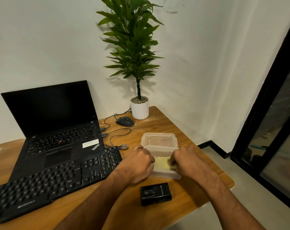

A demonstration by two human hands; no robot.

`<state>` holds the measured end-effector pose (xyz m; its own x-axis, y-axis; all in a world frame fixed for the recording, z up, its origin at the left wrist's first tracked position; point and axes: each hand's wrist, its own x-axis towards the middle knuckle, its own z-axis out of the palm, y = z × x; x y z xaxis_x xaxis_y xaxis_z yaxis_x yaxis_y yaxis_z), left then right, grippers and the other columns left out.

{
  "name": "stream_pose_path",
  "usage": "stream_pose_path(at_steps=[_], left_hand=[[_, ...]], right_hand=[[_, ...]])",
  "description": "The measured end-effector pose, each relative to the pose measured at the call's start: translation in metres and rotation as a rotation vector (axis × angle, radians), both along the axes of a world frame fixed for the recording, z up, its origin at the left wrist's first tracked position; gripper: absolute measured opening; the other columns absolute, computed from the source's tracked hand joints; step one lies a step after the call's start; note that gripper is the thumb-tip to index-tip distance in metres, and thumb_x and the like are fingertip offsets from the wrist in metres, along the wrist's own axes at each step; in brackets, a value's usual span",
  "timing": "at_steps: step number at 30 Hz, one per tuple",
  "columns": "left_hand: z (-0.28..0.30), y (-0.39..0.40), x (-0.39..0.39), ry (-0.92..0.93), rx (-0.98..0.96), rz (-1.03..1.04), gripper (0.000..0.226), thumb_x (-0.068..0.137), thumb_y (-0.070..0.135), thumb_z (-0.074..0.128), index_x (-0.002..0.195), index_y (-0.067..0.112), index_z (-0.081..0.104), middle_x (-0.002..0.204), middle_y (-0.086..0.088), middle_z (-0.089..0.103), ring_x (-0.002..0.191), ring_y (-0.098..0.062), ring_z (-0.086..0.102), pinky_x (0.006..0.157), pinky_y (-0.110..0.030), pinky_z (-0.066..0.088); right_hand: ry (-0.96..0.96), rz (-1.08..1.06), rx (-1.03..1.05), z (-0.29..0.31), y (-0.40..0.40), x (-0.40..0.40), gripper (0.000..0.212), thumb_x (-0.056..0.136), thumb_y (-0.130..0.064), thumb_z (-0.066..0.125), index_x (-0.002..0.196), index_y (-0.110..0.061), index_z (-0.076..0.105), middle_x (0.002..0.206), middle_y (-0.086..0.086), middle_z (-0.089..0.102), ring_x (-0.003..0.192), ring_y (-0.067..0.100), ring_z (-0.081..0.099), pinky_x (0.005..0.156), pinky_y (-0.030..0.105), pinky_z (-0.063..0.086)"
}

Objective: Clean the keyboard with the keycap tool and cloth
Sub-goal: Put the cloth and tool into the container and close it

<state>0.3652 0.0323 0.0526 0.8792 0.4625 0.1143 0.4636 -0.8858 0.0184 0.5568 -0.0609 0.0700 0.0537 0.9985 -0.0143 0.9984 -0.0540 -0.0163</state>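
While both hands reach into the clear box [164, 173], the step looks like getting the yellow cloth [161, 162] out. The left hand [137, 165] sits at the box's left side with its fingers curled over the rim; I cannot tell if it grips the box or the cloth. The right hand [185, 161] is at the box's right side, and its fingertips seem to pinch the cloth's edge, though that spot is blurry.

To do this well, I think one hand should hold the box down so it does not slide, and the other should lift the cloth straight up. Pull slowly, so the light box does not tip or come along.

The lid [159, 140] lies just behind the box, touching it. The keyboard [54, 180] lies to the left of the box, close by, and is not touched yet. A small black case [155, 193] lies just in front of the box; it may hold the keycap tool, but I cannot tell.

Behind the keyboard stands an open laptop [54, 123]. A mouse [125, 121] and a plant [139, 107] sit farther back from the box, with a cable [119, 138] looping between. The box is near the counter [199, 165] edge on its right, so a hard tug could push it off.
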Motion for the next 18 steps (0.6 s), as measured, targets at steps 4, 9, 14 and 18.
stream_pose_path(at_steps=[4,9,14,18], left_hand=[[-0.003,-0.002,-0.014,-0.199,-0.019,0.002,0.035,0.101,0.036,0.041,0.118,0.024,0.068,0.116,0.007,0.07,0.114,-0.008,0.057,0.11,-0.035,0.04],[0.0,-0.024,-0.04,-0.404,-0.101,-0.034,0.026,0.1,0.042,0.054,0.109,0.024,0.07,0.103,0.012,0.068,0.096,-0.002,0.057,0.085,-0.028,0.051],[-0.006,-0.039,-0.057,-0.207,-0.282,-0.103,0.05,0.097,0.065,0.055,0.131,0.028,0.062,0.115,0.013,0.067,0.104,0.0,0.058,0.093,-0.025,0.049],[-0.018,-0.044,-0.063,-0.094,-0.32,-0.082,0.069,0.087,0.079,0.057,0.137,0.032,0.054,0.126,0.015,0.062,0.115,0.0,0.053,0.103,-0.028,0.045]], right_hand=[[0.074,0.029,0.123,0.0,-0.007,-0.006,0.025,0.088,-0.023,0.07,0.112,-0.026,0.073,0.102,-0.009,0.072,0.101,0.009,0.061,0.105,0.04,0.039],[0.25,0.168,0.362,0.011,-0.025,-0.029,0.03,0.087,-0.03,0.072,0.117,-0.027,0.071,0.111,-0.012,0.07,0.105,0.003,0.059,0.095,0.028,0.052],[0.25,0.343,0.095,0.012,-0.035,-0.052,0.042,0.082,-0.052,0.071,0.117,-0.03,0.067,0.102,-0.012,0.068,0.094,0.005,0.06,0.082,0.026,0.055],[0.088,0.302,-0.11,0.006,-0.042,-0.06,0.048,0.076,-0.047,0.08,0.115,-0.024,0.064,0.106,-0.005,0.062,0.096,0.012,0.059,0.082,0.034,0.057]])
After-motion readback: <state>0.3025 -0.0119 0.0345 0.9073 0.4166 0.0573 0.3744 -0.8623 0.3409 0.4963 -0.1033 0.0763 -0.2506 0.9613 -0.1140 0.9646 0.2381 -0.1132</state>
